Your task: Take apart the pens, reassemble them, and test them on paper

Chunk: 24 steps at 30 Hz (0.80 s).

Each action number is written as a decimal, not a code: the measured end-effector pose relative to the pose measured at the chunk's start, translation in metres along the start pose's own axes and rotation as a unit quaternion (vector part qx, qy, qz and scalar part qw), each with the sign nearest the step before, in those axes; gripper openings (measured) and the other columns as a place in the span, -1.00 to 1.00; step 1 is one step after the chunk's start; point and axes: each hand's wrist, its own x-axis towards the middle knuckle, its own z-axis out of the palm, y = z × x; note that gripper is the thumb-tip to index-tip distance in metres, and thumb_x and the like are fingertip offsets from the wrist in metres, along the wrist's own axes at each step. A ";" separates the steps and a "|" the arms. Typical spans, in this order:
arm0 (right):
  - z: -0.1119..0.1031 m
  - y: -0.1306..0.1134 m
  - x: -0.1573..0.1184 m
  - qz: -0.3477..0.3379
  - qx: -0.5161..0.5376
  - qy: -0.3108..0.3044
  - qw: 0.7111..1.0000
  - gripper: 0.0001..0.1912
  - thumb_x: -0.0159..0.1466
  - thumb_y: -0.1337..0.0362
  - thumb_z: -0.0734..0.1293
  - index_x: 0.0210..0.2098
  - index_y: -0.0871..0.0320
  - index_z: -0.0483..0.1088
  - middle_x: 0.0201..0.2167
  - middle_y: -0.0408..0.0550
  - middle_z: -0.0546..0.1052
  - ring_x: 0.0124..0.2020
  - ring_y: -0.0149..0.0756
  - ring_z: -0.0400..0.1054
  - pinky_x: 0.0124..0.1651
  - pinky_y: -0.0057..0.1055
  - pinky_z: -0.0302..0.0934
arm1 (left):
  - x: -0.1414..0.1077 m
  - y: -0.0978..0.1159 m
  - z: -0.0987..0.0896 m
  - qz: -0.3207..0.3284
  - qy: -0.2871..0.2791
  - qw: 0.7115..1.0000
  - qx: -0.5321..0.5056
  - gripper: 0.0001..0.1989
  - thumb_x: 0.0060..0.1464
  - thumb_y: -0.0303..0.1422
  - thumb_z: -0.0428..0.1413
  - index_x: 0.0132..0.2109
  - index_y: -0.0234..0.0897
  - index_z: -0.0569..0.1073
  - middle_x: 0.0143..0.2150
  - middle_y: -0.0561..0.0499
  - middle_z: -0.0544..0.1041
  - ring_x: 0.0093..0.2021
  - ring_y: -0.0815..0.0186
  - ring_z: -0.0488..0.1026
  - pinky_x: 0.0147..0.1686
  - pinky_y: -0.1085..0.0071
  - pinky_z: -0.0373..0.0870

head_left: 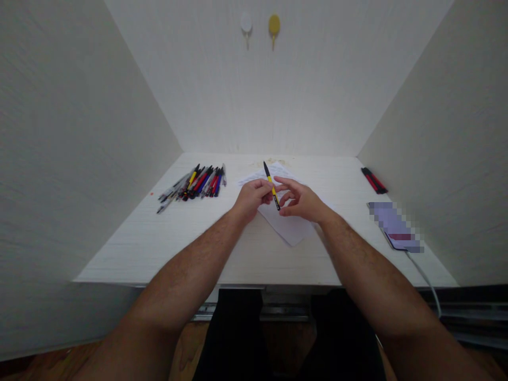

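A yellow-and-black pen (pixel 272 186) is tilted over the paper, its black tip pointing away from me. My left hand (pixel 254 197) is closed around its middle, thumb and fingers pinching the barrel. On the other side, my right hand (pixel 299 200) has its fingers apart and curved. Its thumb is close beside the pen's near end; whether it touches I cannot tell. Beneath both hands lie sheets of white paper (pixel 291 230), and the one farther back (pixel 282 169) bears faint printed or written lines.
On the left of the white desk (pixel 159 254) lies a pile of pens (pixel 198 182) in several colours. Some red-and-black pens (pixel 374 181) sit at the right wall. Nearer is a blurred-out phone (pixel 392 225) with a white cable (pixel 426 280). Two hooks (pixel 246 22) (pixel 274 24) are on the back wall.
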 end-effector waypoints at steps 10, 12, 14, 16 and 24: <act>0.010 0.007 0.001 -0.074 -0.144 0.067 0.985 -0.23 -0.01 0.31 0.54 0.18 -0.07 0.35 0.01 -0.04 0.47 -0.44 -0.51 0.35 -0.40 -0.47 0.34 | 0.000 -0.001 0.001 0.005 -0.005 1.000 -0.017 -0.81 -0.02 -0.29 0.22 -0.39 -0.36 0.47 -0.42 -0.03 0.52 -0.54 0.49 0.31 -0.51 0.50 0.25; 0.009 0.006 0.000 -0.071 -0.141 0.055 0.986 -0.20 -0.02 0.30 0.54 0.20 -0.08 0.33 0.04 -0.03 0.46 -0.43 -0.50 0.37 -0.41 -0.46 0.35 | 0.000 0.000 0.000 0.005 0.002 1.000 -0.017 -0.81 -0.03 -0.30 0.23 -0.39 -0.36 0.47 -0.44 -0.02 0.51 -0.55 0.49 0.31 -0.52 0.50 0.24; 0.008 0.005 0.000 -0.067 -0.136 0.040 0.988 -0.16 -0.04 0.30 0.54 0.22 -0.09 0.30 0.07 -0.01 0.44 -0.42 -0.48 0.38 -0.40 -0.45 0.37 | 0.000 0.001 0.000 0.006 0.006 1.000 -0.019 -0.81 -0.05 -0.30 0.23 -0.41 -0.36 0.46 -0.44 -0.02 0.51 -0.55 0.49 0.31 -0.52 0.51 0.24; 0.008 0.004 -0.001 -0.063 -0.131 0.033 0.989 -0.14 -0.05 0.30 0.55 0.23 -0.09 0.29 0.07 -0.01 0.44 -0.42 -0.48 0.39 -0.39 -0.44 0.38 | 0.000 0.001 -0.001 0.006 0.007 1.000 -0.021 -0.81 -0.06 -0.30 0.23 -0.41 -0.36 0.46 -0.43 -0.03 0.53 -0.54 0.49 0.31 -0.52 0.51 0.24; 0.009 0.005 0.000 -0.066 -0.135 0.059 0.987 -0.23 -0.02 0.29 0.54 0.18 -0.06 0.35 -0.01 -0.04 0.49 -0.45 -0.51 0.34 -0.44 -0.49 0.31 | -0.001 0.000 -0.001 0.007 -0.002 1.000 -0.022 -0.83 -0.05 -0.31 0.23 -0.42 -0.35 0.48 -0.49 0.00 0.50 -0.57 0.49 0.29 -0.54 0.50 0.22</act>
